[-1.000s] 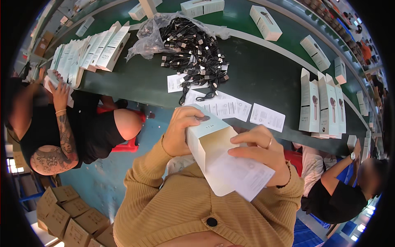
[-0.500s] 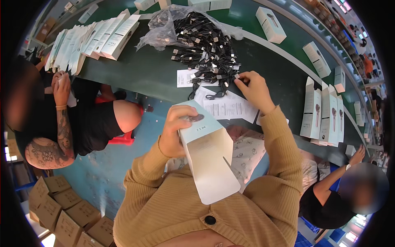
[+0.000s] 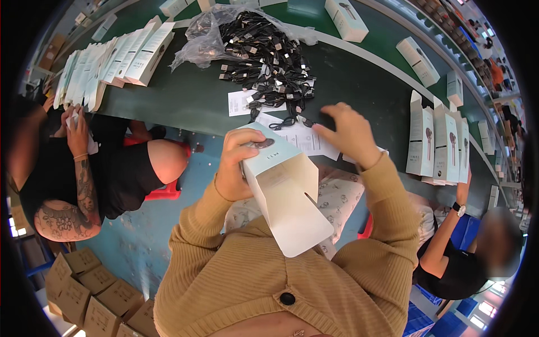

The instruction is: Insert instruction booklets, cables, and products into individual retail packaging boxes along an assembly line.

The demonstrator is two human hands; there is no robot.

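Note:
My left hand [image 3: 234, 163] is wrapped round the side of a white and pale blue carton [image 3: 281, 163]. The carton's mouth is open toward me, with a long flap hanging down, and the inside that shows is bare. My right hand [image 3: 351, 135] hovers over the table's near edge, thumb and fingers apart, holding nothing I can see. Just left of its thumb, a black cable [image 3: 289, 122] with a metal plug lies on printed sheets [image 3: 306, 139]. Beyond is a heap of coiled black USB cables [image 3: 269, 56], partly in a clear plastic bag [image 3: 205, 36].
Upright cartons stand at the right [image 3: 445, 146], and a row of flat-leaning cartons [image 3: 115, 62] at the far left. More boxes [image 3: 346, 21] sit on the belt behind the rail. Co-workers sit on both sides. Brown cardboard boxes [image 3: 95, 286] are stacked on the floor at lower left.
My right hand has drawn back from the cable heap toward me, its fingers now spread. A cable lies nearer the table's edge, beside the thumb. The left hand still holds the carton.

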